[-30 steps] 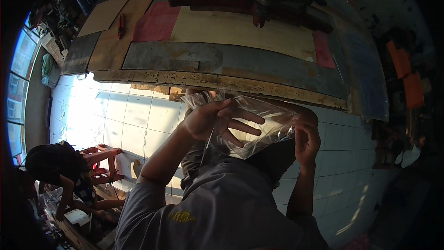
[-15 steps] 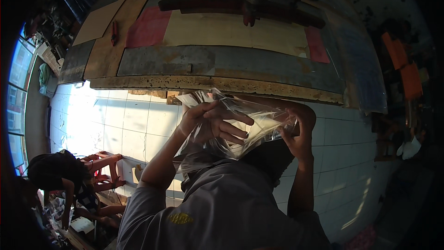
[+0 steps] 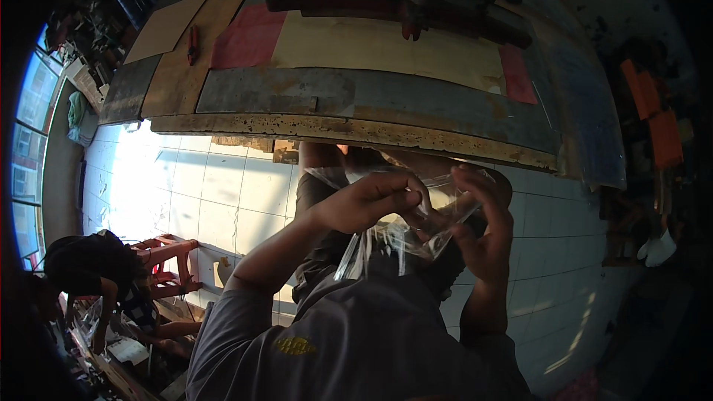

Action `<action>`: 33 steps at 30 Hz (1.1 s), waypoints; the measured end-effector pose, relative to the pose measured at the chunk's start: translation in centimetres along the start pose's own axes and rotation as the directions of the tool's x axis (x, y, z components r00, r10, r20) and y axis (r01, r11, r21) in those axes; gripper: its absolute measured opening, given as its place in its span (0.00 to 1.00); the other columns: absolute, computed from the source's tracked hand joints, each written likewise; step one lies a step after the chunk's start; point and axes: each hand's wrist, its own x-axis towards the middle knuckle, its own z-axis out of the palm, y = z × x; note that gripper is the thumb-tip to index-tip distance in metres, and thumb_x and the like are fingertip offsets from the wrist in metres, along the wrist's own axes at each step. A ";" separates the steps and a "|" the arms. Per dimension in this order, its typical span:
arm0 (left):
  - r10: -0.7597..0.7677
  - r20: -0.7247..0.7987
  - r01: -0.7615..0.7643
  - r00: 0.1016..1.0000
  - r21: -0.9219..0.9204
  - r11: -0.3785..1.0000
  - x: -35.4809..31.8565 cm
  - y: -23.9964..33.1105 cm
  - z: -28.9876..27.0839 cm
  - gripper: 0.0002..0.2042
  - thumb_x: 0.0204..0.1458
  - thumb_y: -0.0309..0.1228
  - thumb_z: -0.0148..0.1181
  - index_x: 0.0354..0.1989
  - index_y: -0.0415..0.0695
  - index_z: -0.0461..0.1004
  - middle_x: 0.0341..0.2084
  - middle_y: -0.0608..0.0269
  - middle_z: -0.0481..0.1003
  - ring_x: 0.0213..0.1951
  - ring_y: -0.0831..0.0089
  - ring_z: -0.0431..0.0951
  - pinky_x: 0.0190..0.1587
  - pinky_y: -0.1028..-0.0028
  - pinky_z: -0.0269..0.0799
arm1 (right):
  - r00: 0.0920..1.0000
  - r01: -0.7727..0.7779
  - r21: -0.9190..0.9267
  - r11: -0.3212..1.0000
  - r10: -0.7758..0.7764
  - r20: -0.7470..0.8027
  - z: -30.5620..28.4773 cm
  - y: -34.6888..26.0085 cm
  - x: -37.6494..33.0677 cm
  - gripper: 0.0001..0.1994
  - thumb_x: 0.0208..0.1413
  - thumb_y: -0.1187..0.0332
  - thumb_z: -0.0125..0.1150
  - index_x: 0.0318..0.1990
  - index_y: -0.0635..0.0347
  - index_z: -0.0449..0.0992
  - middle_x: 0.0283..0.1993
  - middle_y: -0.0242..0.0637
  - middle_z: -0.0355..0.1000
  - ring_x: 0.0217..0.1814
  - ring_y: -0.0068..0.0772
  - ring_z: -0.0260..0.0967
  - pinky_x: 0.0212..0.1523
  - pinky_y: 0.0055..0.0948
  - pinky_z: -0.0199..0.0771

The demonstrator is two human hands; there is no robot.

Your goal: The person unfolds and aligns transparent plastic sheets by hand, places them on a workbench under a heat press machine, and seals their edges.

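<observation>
A crumpled piece of clear plastic film [image 3: 394,241] hangs over my lap, shiny with reflected light; whether it is a bag or a loose sheet I cannot make out. My left hand [image 3: 375,199] reaches in from the left with its fingers curled and pinched on the film. Facing it, my right hand [image 3: 484,224] grips the film's right side between thumb and bent fingers. Both hands are close together, just below the worktable's near edge. Part of the film is hidden behind my left fingers.
The worktable [image 3: 356,128] spans the view ahead, with a pale yellow sheet [image 3: 349,43] and a dark red bar-like fixture [image 3: 327,6] on it. A red tool [image 3: 193,46] lies at left. A red stool [image 3: 171,256] and another person [image 3: 93,267] are at lower left.
My left hand has turned from spread fingers to a curled pinch and moved right, towards my right hand. The film has bunched together and hangs lower. The view has shifted slightly.
</observation>
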 end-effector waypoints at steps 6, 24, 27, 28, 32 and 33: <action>0.162 -0.036 -0.138 0.986 0.368 0.919 1.3 0.2 0.3 0.13 0.71 0.32 0.54 0.55 0.37 0.77 0.47 0.56 0.82 0.45 0.65 0.86 0.53 0.67 0.79 | 0.992 -0.104 -0.038 0.994 0.106 0.071 1.7 -0.9 0.5 0.31 0.53 0.64 0.78 0.63 0.63 0.74 0.67 0.44 0.73 0.75 0.46 0.65 0.71 0.45 0.68; 0.319 -0.148 -0.102 0.936 0.753 0.650 1.3 0.8 1.8 0.15 0.61 0.25 0.66 0.56 0.40 0.82 0.41 0.55 0.86 0.42 0.67 0.88 0.46 0.69 0.83 | 0.981 -0.166 -0.026 0.986 0.167 0.096 1.1 -0.9 1.2 0.27 0.58 0.74 0.72 0.66 0.61 0.73 0.60 0.43 0.79 0.59 0.39 0.80 0.59 0.37 0.80; 0.390 -0.163 -0.123 0.906 0.781 0.612 1.8 0.3 1.9 0.15 0.60 0.26 0.67 0.55 0.44 0.82 0.37 0.55 0.85 0.36 0.63 0.87 0.39 0.67 0.82 | 0.996 -0.093 -0.079 0.992 0.093 -0.012 1.6 -0.7 1.4 0.24 0.55 0.77 0.73 0.61 0.62 0.77 0.56 0.43 0.81 0.56 0.36 0.80 0.55 0.33 0.79; 0.451 -0.153 -0.148 0.879 0.812 0.565 1.9 0.2 1.9 0.14 0.59 0.28 0.68 0.54 0.46 0.82 0.33 0.56 0.85 0.32 0.60 0.87 0.33 0.65 0.81 | 0.993 -0.045 -0.081 0.996 0.037 -0.108 1.9 -0.5 1.3 0.22 0.53 0.79 0.73 0.58 0.63 0.81 0.53 0.42 0.82 0.54 0.33 0.80 0.52 0.30 0.78; 0.481 -0.029 -0.223 0.876 0.860 0.459 1.7 0.5 1.9 0.16 0.58 0.27 0.68 0.56 0.46 0.81 0.33 0.58 0.84 0.30 0.61 0.86 0.32 0.64 0.80 | 0.986 -0.143 0.029 0.989 0.145 -0.086 1.4 0.0 0.6 0.19 0.53 0.79 0.74 0.53 0.64 0.83 0.47 0.40 0.83 0.52 0.31 0.79 0.51 0.29 0.77; 0.450 -0.026 -0.206 0.892 0.864 0.459 1.6 1.1 2.3 0.15 0.59 0.26 0.68 0.55 0.45 0.81 0.35 0.59 0.85 0.32 0.65 0.87 0.34 0.67 0.81 | 0.984 -0.130 -0.014 0.991 0.128 -0.124 1.2 -0.4 0.8 0.18 0.53 0.80 0.73 0.53 0.64 0.83 0.46 0.40 0.83 0.49 0.30 0.80 0.50 0.28 0.78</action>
